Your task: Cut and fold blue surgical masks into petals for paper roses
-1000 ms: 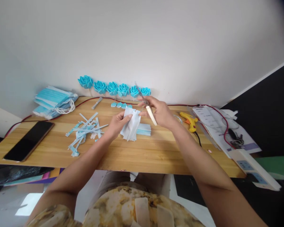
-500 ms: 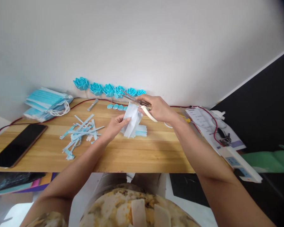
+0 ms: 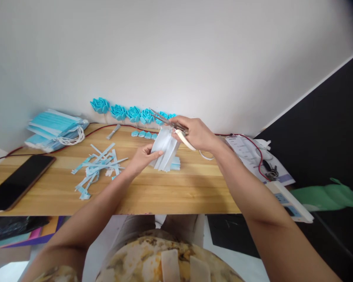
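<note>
My left hand (image 3: 144, 156) pinches a pale face mask (image 3: 165, 150) by its left side, thumb on the front, above the wooden table. My right hand (image 3: 195, 133) is closed around white-handled scissors (image 3: 184, 140), whose blades point up and left, parted at the tips. Its fingers also touch the mask's upper right edge. Under the mask lie folded light blue pieces (image 3: 175, 163). Behind it, small blue cut pieces (image 3: 141, 134) sit in a row. Several blue flowers (image 3: 118, 112) on thin stems lean along the wall.
A stack of blue masks (image 3: 54, 127) with white ear loops lies at the left. Cut strips (image 3: 98, 166) are heaped on the table (image 3: 176, 197), near a phone (image 3: 19, 182). Papers (image 3: 247, 150), keys (image 3: 271, 171) and a power strip (image 3: 291, 203) stand right. A red cable (image 3: 98, 127) runs along the back.
The mask has been turned and spread so more of its pleated face shows. My left thumb lies lower across it. The whole view has shifted slightly.
</note>
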The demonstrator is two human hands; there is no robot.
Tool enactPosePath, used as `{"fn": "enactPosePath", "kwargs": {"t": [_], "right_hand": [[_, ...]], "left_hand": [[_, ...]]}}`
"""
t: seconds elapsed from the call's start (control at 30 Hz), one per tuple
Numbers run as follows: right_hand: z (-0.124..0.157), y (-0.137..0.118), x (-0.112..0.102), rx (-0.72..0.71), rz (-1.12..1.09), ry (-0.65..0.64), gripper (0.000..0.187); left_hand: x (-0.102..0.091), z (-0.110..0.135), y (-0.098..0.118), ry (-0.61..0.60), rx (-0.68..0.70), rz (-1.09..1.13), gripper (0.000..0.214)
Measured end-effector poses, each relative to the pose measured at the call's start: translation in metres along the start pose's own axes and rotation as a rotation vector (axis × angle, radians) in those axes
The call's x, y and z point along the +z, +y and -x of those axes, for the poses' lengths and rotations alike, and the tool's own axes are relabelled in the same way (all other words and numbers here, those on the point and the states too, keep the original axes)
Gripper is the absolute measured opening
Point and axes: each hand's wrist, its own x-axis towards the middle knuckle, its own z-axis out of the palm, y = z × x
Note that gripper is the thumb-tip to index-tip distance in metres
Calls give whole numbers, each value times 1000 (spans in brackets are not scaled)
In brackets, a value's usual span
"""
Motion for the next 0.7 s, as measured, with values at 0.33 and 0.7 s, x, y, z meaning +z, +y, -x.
{"fn": "enactPosePath", "kwargs": {"t": [0.33,0.7], "right_hand": [[-5,1,-4,71,-94,14,46],[-8,-4,-2,-16,-92,14,34]], "left_hand": [[-1,0,2,37,-9,16,44],[-2,2,2,5,37,-59,50]]}}
